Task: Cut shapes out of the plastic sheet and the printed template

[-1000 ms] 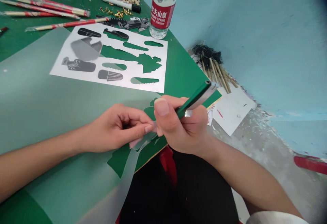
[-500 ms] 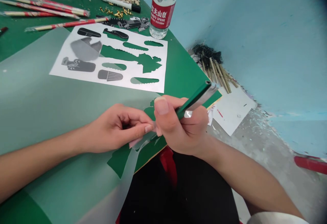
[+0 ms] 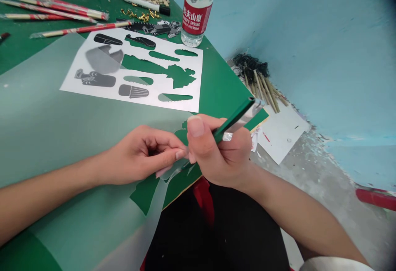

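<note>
My left hand (image 3: 142, 153) is closed, thumb and forefinger pinching the edge of a translucent plastic film (image 3: 102, 139) near the table's front edge. In my right hand (image 3: 219, 151), gripped like a pen, is a slim green craft knife (image 3: 235, 118) with a clear, shiny strip along its side. Its dark tip points down at the film's edge, close to my left fingertips; the blade itself is mostly hidden by my fingers. A narrow strip of film (image 3: 156, 201) hangs over the table edge below. Cut-out gaps in the film show bare green table.
A white sheet (image 3: 188, 105) with dark printed shapes and cut-out holes lies partly under the film. Behind it stand a water bottle (image 3: 198, 11), a marker (image 3: 144, 3), brass fasteners (image 3: 144, 16), and wrapped chopsticks (image 3: 83, 28). Sticks (image 3: 262, 87) and paper (image 3: 283, 128) lie on the floor.
The craft knife's upper end has tilted very slightly in my right hand. My left hand and the film look almost unmoved.
</note>
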Demonstrator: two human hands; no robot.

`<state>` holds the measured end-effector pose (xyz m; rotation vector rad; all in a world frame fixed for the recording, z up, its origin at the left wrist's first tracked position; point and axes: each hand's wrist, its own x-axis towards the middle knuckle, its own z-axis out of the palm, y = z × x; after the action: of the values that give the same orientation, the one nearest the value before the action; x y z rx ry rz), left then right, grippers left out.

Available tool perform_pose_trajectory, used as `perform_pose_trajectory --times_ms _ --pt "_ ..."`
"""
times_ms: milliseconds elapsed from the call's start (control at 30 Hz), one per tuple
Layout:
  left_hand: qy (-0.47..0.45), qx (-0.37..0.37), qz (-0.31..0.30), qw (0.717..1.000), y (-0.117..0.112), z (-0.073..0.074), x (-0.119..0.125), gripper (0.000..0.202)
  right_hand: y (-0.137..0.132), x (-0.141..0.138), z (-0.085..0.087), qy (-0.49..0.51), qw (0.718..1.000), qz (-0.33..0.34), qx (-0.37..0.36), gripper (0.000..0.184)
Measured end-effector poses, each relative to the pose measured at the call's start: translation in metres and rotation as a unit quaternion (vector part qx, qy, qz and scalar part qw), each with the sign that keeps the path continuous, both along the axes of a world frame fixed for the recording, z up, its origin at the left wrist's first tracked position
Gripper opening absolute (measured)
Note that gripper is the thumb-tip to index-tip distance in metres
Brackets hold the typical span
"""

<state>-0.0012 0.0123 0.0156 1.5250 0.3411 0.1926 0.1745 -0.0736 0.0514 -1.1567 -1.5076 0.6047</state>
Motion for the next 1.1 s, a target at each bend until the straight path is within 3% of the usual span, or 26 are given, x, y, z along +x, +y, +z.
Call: perform_pose_trajectory --times_ms 833,1100 --pt "0.008 -0.021 0.009 1.000 -0.0014 0.0003 0.0001 0.019 0.0004 -0.0016 0.0010 -0.024 0.999 -0.022 -0.008 0.054" --pt "0.008 -0.038 0.015 0.999 -0.0014 0.0005 0.0005 0.039 0.0006 -0.0014 0.0030 -0.030 0.999 -0.025 -0.005 0.054"
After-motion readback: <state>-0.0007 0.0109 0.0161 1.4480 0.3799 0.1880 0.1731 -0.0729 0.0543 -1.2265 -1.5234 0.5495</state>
